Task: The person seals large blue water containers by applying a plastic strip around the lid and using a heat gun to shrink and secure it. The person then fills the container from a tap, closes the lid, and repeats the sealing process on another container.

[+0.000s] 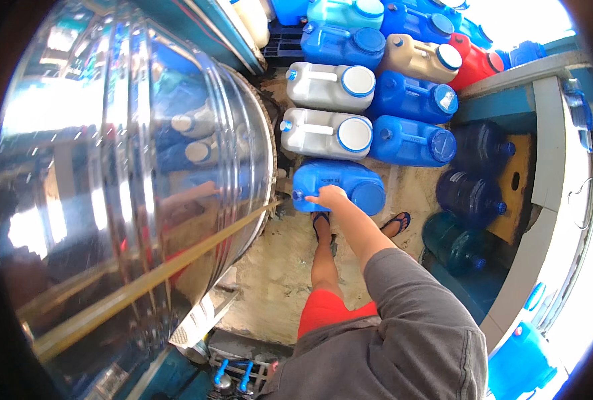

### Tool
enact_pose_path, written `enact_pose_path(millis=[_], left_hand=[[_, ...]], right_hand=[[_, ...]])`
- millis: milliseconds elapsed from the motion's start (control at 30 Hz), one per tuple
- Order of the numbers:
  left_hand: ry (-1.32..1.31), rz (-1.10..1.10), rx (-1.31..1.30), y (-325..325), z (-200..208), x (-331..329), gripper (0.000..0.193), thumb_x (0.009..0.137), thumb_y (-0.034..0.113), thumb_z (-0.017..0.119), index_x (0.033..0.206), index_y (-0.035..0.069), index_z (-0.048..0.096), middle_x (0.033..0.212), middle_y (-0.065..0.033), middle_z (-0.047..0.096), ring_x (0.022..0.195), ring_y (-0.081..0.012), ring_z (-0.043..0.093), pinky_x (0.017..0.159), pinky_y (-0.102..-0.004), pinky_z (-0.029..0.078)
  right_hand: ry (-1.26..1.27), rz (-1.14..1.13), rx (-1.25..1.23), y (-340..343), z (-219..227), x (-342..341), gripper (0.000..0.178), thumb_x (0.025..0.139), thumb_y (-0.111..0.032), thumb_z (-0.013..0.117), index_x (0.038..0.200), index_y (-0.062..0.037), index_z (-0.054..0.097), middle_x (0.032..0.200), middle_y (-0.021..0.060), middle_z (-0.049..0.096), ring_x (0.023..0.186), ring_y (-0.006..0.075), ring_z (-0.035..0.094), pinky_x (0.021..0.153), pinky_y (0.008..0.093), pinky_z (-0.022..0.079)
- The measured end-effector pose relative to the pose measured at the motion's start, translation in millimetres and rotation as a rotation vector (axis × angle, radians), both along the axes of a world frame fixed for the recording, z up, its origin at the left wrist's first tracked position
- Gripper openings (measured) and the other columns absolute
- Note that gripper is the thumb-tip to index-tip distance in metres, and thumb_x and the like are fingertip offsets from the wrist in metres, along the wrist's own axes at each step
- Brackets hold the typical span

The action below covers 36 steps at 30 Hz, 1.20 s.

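Observation:
My right hand [330,198] reaches down and is closed on the handle of a blue water jug [310,175]. Its fingers are partly hidden under the hand, and one digit points toward the small spout cap at the jug's left end. A large round blue lid [367,198] covers the jug's other opening. The jug stands on the floor just in front of my feet, close behind two white jugs with round lids, the nearer white jug [310,129] lying almost against it. My left hand is not in view.
A big shiny steel tank [143,160] fills the left side, with a tan pole or hose [170,267] across it. Rows of blue, beige and red jugs [475,61] stand ahead. Dark blue round bottles [470,197] lie in a recess at right. Blue-handled valves [244,377] sit below.

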<state>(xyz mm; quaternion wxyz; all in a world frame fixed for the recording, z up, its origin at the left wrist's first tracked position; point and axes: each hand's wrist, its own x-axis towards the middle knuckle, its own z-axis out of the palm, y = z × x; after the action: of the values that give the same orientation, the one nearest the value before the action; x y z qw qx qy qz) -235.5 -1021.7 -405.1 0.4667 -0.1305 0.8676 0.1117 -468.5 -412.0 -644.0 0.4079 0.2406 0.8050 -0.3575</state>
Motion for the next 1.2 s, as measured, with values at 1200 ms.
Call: enact_pose_path(millis=[1200], left_hand=[[-0.428, -1.256, 0.684, 752.2, -89.7, -145.7, 0.029, 0.083, 0.01, 0.063, 0.112, 0.003, 0.058, 0.083, -0.007, 0.064, 0.056, -0.0141, 0.057, 0.053, -0.0297, 0.048]], right_hand=[[0.464, -3.173, 0.091, -282.2, 199.8, 661.4, 0.041, 0.089, -0.027, 0.058, 0.118, 0.0028, 0.055, 0.109, 0.0211, 0.063, 0.092, 0.0321, 0.065, 0.067, 0.0447, 0.056]])
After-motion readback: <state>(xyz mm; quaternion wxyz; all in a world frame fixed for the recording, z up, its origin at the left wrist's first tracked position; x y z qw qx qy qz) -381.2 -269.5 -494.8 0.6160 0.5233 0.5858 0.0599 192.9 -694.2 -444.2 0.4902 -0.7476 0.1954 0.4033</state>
